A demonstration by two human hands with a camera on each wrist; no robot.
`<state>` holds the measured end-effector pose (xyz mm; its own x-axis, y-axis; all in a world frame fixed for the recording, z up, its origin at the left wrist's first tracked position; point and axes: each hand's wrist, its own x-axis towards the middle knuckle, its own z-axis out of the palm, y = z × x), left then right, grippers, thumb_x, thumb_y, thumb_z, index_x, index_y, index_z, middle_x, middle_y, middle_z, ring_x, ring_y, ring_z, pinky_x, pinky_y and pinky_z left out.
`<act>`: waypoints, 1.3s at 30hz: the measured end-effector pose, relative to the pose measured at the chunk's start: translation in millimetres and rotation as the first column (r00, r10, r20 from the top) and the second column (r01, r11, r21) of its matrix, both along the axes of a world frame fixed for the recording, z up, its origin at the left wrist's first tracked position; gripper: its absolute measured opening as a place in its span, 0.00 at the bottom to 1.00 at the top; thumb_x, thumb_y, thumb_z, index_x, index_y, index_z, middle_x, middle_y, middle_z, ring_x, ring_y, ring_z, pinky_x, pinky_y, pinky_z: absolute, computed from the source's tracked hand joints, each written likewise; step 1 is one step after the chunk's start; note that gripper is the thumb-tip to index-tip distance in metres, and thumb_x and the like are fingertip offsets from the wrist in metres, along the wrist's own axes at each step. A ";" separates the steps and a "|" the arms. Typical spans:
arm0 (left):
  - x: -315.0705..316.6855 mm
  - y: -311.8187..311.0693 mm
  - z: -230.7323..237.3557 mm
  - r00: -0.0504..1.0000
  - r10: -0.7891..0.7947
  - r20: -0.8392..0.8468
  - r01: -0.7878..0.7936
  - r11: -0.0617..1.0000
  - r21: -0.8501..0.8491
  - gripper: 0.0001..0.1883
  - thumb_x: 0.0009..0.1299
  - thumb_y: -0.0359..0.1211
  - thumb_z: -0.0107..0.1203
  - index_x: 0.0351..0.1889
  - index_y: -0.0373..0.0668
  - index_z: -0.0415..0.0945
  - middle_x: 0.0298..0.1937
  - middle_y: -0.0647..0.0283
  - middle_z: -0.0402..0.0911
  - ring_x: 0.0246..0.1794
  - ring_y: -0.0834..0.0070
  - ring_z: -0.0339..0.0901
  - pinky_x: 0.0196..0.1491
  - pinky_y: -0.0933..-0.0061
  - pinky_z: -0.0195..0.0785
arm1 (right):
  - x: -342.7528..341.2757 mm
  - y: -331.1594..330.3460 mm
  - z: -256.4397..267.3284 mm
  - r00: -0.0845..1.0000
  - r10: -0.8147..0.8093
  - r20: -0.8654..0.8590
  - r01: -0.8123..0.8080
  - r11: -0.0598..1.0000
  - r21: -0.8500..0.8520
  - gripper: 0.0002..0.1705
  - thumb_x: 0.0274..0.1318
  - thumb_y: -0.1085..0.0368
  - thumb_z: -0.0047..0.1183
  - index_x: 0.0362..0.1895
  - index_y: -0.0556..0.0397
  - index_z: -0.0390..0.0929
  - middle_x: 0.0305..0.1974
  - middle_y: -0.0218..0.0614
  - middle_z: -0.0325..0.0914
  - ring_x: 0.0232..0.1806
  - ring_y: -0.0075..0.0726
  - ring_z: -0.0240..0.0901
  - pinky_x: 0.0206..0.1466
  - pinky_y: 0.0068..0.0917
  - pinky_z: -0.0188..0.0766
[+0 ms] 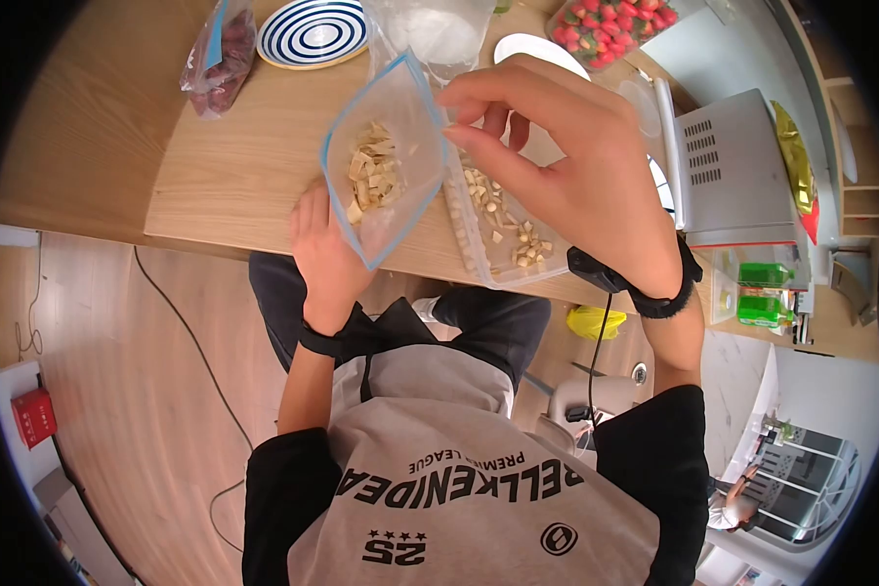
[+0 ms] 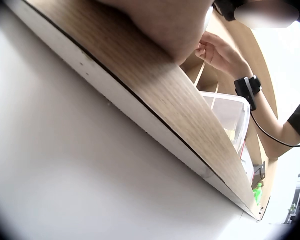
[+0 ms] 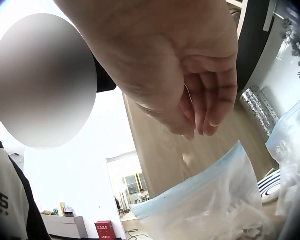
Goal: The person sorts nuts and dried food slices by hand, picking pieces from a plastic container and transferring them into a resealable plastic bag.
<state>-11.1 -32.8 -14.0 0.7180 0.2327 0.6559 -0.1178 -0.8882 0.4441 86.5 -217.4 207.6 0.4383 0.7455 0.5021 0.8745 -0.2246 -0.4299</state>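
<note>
A clear zip bag (image 1: 415, 161) with a blue-edged mouth gapes upward in the head view, pale chopped pieces (image 1: 373, 176) inside. My left hand (image 1: 330, 254) grips the bag low on its left side; the thumb shows pinkish through the plastic. Above the right edge of the bag hovers my right hand (image 1: 581, 146), its thumb and index fingertips apart. A small pale piece (image 3: 188, 159) is in mid-air under those fingertips in the right wrist view, over the bag's mouth. Beneath the right hand sits a clear plastic tub (image 1: 498, 278) holding more pale pieces (image 1: 532, 244).
On the wooden table (image 1: 234, 186) are a bag of dark red food (image 1: 220, 63), a blue-ringed plate (image 1: 313, 34), another clear bag (image 1: 439, 29) and strawberries (image 1: 610, 27) in a container. A grey appliance (image 1: 737, 166) stands at the right. A cable (image 1: 601, 361) hangs from the right wrist.
</note>
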 end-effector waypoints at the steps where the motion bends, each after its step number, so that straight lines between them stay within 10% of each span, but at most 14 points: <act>1: 0.2 0.1 -0.4 1.000 -0.006 0.000 0.006 1.000 -0.012 0.22 0.61 0.35 0.71 0.54 0.41 0.83 0.54 0.51 0.84 0.52 0.46 0.80 0.55 0.50 0.73 | 0.1 -0.9 -0.1 1.000 -0.021 -0.007 0.021 1.000 -0.010 0.10 0.60 0.72 0.66 0.46 0.55 0.84 0.37 0.35 0.83 0.30 0.35 0.81 0.34 0.30 0.77; 6: -4.0 -0.2 1.5 0.999 -0.004 -0.035 0.003 1.000 -0.023 0.34 0.64 0.47 0.69 0.63 0.34 0.76 0.57 0.49 0.80 0.57 0.47 0.77 0.60 0.52 0.68 | 10.8 -37.4 -20.9 0.987 -0.161 -0.022 0.156 0.975 -0.157 0.11 0.60 0.72 0.65 0.47 0.54 0.84 0.38 0.37 0.83 0.32 0.37 0.81 0.35 0.32 0.78; 15: 0.4 0.2 -10.5 0.997 -0.033 -0.068 0.029 0.998 -0.057 0.35 0.62 0.47 0.71 0.62 0.34 0.76 0.57 0.49 0.80 0.57 0.47 0.77 0.60 0.51 0.69 | 14.7 -86.3 -92.5 0.971 -0.076 -0.227 -0.087 0.771 -0.630 0.12 0.58 0.68 0.65 0.45 0.56 0.82 0.37 0.44 0.82 0.38 0.55 0.80 0.43 0.45 0.76; 31: -2.2 0.6 -11.6 0.995 -0.031 -0.098 0.020 0.993 -0.120 0.31 0.60 0.40 0.72 0.59 0.35 0.78 0.55 0.46 0.81 0.54 0.42 0.77 0.57 0.49 0.71 | 18.3 -91.7 -125.4 0.960 -0.089 -0.267 -0.065 0.853 -0.517 0.05 0.58 0.69 0.62 0.36 0.55 0.78 0.32 0.44 0.79 0.35 0.58 0.77 0.39 0.45 0.72; 39: -0.1 -6.7 9.5 0.999 -0.042 -0.014 0.042 0.999 -0.028 0.23 0.61 0.35 0.70 0.55 0.39 0.81 0.52 0.49 0.83 0.51 0.44 0.80 0.54 0.50 0.73 | 13.0 -67.9 -44.0 0.966 -0.109 -0.233 0.100 0.994 -0.049 0.05 0.60 0.72 0.67 0.40 0.54 0.85 0.30 0.32 0.81 0.28 0.27 0.76 0.31 0.25 0.71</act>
<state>-11.2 -39.5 -4.5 0.7372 0.2200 0.6388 -0.1479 -0.8700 0.4704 99.6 -285.4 163.6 0.6173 0.7052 0.3488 0.7206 -0.3289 -0.6103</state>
